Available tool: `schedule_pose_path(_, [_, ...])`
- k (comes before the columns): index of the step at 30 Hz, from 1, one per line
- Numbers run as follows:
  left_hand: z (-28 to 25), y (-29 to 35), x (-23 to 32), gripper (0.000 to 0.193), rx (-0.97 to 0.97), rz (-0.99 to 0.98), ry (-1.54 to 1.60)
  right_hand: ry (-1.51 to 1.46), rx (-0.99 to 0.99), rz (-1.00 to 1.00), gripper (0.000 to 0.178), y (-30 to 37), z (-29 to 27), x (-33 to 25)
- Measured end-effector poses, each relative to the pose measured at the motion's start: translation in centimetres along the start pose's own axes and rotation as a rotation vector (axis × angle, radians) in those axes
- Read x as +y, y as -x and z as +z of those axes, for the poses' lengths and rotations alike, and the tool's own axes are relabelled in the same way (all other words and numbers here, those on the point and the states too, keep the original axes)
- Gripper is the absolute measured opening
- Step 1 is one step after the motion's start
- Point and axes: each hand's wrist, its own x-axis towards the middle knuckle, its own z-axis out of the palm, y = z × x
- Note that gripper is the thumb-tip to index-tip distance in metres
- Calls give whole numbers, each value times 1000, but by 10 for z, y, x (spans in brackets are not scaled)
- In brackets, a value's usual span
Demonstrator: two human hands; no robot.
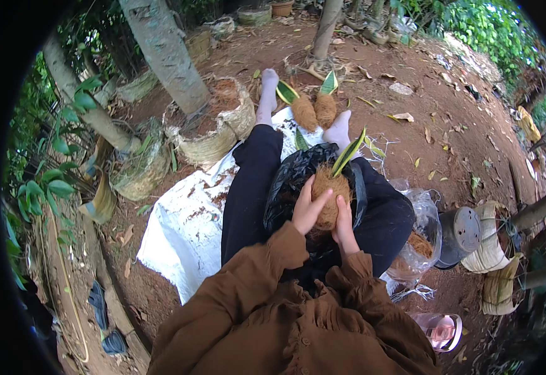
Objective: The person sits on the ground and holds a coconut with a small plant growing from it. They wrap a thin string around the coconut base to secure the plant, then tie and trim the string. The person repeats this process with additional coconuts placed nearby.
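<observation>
Between my two hands sits a coconut-fibre ball, brown and shaggy, with a yellow-edged snake plant leaf rising from its top. My left hand wraps its left side, thumb across the front. On its right side my right hand presses with the fingers pointing up. Below the ball, a black plastic bag lies spread over my lap; what it holds is mostly hidden. Beyond, near my feet, lie two similar fibre-wrapped plants, one on the left and one on the right.
A white sack sheet is spread under my legs. To my right are a clear bag of brown fibre, a dark bucket and a pink-and-white container. Sack-potted trees stand at the left; sandals lie lower left.
</observation>
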Motion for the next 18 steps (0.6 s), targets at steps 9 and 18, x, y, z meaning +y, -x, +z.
schedule_pose_path(9, [-24,-49,29,55,-179,-222,439,124,-111,274,51,-34,38,-52])
schedule_pose_path(18, [-39,-37,-4,52,235,-352,-302,30,83,331,52,-6,22,-30])
